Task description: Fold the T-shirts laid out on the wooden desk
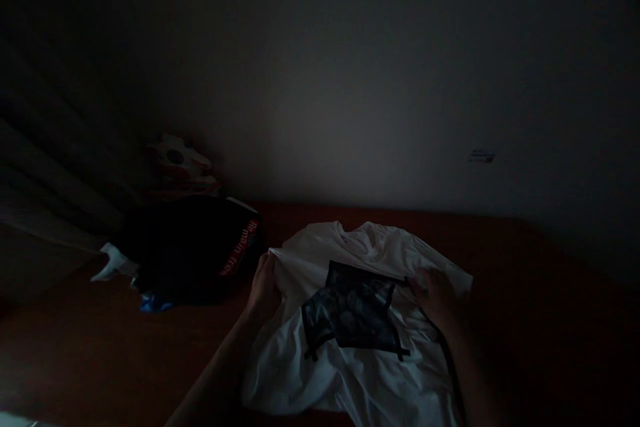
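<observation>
A white T-shirt (300,373) with a dark printed picture on its front lies spread on the brown tabletop, its neckline toward the wall and its lower part rumpled. At the shirt's left edge, near the sleeve, my left hand (265,287) pinches the fabric and pulls it into a raised point. My right hand (436,290) rests over the right side of the shirt, beside the print, its fingers loosely extended. Dim light and blur hide the fine detail of those fingers.
Left of the shirt sits a heap of dark clothing (185,250) with a red lettered band. Behind it is a white and red object (177,157) I cannot make out. A grey wall (350,113) stands behind the wooden table (125,347), and a curtain (50,173) hangs at left.
</observation>
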`<state>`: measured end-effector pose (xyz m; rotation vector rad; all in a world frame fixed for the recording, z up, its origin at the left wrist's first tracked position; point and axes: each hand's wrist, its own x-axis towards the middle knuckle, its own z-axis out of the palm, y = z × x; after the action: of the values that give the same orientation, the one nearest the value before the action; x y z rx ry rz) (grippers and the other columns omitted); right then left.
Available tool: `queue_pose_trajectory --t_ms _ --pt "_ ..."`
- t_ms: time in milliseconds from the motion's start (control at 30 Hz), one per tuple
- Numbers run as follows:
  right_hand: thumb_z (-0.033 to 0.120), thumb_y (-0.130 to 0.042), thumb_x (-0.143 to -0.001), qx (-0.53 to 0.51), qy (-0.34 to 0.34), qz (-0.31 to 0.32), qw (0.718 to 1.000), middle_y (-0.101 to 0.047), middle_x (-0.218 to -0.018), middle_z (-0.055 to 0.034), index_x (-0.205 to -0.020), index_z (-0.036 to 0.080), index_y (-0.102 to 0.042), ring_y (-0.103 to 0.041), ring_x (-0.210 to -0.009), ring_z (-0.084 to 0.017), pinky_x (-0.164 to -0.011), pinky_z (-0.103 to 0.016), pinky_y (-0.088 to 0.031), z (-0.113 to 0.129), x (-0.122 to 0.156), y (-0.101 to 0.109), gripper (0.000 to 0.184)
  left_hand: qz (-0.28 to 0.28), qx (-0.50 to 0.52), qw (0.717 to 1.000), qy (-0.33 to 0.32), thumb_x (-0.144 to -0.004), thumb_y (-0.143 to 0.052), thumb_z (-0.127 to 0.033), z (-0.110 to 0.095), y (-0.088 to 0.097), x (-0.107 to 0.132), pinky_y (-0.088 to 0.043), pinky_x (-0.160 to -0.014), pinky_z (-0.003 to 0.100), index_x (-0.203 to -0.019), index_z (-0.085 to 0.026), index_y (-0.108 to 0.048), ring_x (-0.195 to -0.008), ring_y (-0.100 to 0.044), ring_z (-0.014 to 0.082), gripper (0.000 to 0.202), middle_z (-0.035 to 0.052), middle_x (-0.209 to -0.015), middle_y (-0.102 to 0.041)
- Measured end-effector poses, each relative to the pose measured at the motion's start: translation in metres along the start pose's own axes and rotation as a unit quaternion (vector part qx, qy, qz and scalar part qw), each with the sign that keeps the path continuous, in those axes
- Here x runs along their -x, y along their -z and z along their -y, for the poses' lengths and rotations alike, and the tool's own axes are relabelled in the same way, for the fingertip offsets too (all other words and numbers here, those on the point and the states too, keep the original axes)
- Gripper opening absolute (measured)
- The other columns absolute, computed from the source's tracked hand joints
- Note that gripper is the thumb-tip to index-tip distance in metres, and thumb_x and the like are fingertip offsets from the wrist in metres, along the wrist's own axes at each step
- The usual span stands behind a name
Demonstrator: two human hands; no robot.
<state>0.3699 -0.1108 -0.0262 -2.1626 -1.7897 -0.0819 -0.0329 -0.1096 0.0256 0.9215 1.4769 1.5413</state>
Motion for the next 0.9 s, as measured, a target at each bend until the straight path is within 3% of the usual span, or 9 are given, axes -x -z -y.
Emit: queue_pose_trajectory --t_ms 100,167,300,367,433,533,600,700,900 --pt "0.034 -0.051 -0.090 -0.036 0.021 -0.041 0.998 -0.062 -0.135 -0.0180 -0.121 0.023 -0.066 -0.055 -0.126 -0.037 -0.102 -0.063 -0.041 0.019 -0.002 0.012 0.036 0.053 -0.006 0.998 -0.045 -0.090 -0.055 -0.058 0.000 -0.001 0.006 -0.054 -0.079 0.030 -0.101 -0.021 -0.062 -0.092 -0.066 0.0210 0.040 0.0046 -0.100 -0.069" --pt "0.033 -0.052 -0.089 -0.118 0.083 -0.049 0.988 -0.066 -0.127 -0.0160 -0.115 0.023 -0.067 -0.061 -0.118 -0.033 -0.101 -0.057 -0.045 0.049 0.002 0.023 0.032 0.182 -0.082 0.968 -0.151 -0.090 -0.059 -0.047 0.000 -0.005 0.014 -0.051 -0.095 0.035 -0.108 -0.021 -0.065 -0.109 -0.064 0.0240 0.031 0.0087 -0.113 -0.069" --pt "0.044 -0.049 -0.094 -0.314 0.165 0.019 0.935 -0.074 -0.103 -0.0100 -0.102 0.021 -0.067 -0.070 -0.097 -0.023 -0.090 -0.036 -0.053 0.117 0.015 0.036 0.030 0.463 -0.261 0.770 -0.353 -0.087 -0.059 -0.024 -0.004 -0.013 0.031 -0.047 -0.103 0.039 -0.119 -0.023 -0.065 -0.116 -0.063 0.0250 0.033 0.0112 -0.120 -0.070" --pt "0.044 -0.051 -0.094 -0.329 0.162 0.060 0.928 -0.075 -0.099 -0.0086 -0.101 0.021 -0.067 -0.072 -0.091 -0.022 -0.086 -0.033 -0.054 0.142 0.020 0.035 0.029 0.459 -0.287 0.743 -0.395 -0.087 -0.055 -0.020 -0.007 -0.014 0.035 -0.049 -0.101 0.038 -0.122 -0.022 -0.063 -0.115 -0.063 0.0235 0.035 0.0115 -0.121 -0.070" --pt "0.039 -0.054 -0.094 -0.302 0.164 0.088 0.935 -0.076 -0.101 -0.0089 -0.103 0.020 -0.067 -0.072 -0.093 -0.023 -0.086 -0.033 -0.052 0.159 0.022 0.032 0.025 0.367 -0.330 0.768 -0.408 -0.092 -0.050 -0.021 -0.008 -0.013 0.033 -0.050 -0.098 0.038 -0.117 -0.021 -0.064 -0.110 -0.064 0.0231 0.029 0.0116 -0.116 -0.070" --pt "0.033 -0.055 -0.095 -0.236 0.162 0.108 0.952 -0.076 -0.107 -0.0101 -0.107 0.019 -0.066 -0.071 -0.100 -0.023 -0.088 -0.031 -0.050 0.176 0.018 0.031 0.022 0.166 -0.461 0.800 -0.347 -0.095 -0.053 -0.039 -0.009 -0.008 0.026 -0.049 -0.094 0.044 -0.107 -0.019 -0.067 -0.103 -0.064 0.0287 0.028 0.0135 -0.107 -0.070" --pt "0.035 -0.054 -0.097 -0.189 0.153 0.122 0.962 -0.076 -0.106 -0.0102 -0.108 0.018 -0.066 -0.072 -0.100 -0.023 -0.085 -0.029 -0.049 0.188 0.012 0.034 0.023 0.125 -0.530 0.790 -0.282 -0.091 -0.057 -0.051 -0.008 -0.007 0.023 -0.049 -0.090 0.045 -0.097 -0.018 -0.069 -0.097 -0.065 0.0304 0.036 0.0136 -0.100 -0.070" --pt "0.042 -0.051 -0.100 -0.151 0.144 0.134 0.969 -0.077 -0.102 -0.0109 -0.106 0.019 -0.066 -0.072 -0.099 -0.023 -0.083 -0.030 -0.048 0.210 0.003 0.038 0.028 0.220 -0.531 0.777 -0.258 -0.090 -0.060 -0.052 -0.006 -0.009 0.027 -0.050 -0.088 0.039 -0.096 -0.019 -0.070 -0.094 -0.066 0.0275 0.035 0.0113 -0.098 -0.070" --pt "0.065 -0.060 -0.087 -0.151 0.107 0.187 0.965 -0.075 -0.110 -0.0206 -0.115 0.016 -0.063 -0.071 -0.105 -0.032 -0.087 -0.040 -0.049 0.236 -0.011 0.026 0.056 0.400 -0.389 0.744 -0.368 -0.084 -0.057 -0.012 -0.010 -0.016 0.039 -0.039 -0.113 0.041 -0.133 -0.031 -0.062 -0.132 -0.051 0.0272 0.052 0.0064 -0.145 -0.057"
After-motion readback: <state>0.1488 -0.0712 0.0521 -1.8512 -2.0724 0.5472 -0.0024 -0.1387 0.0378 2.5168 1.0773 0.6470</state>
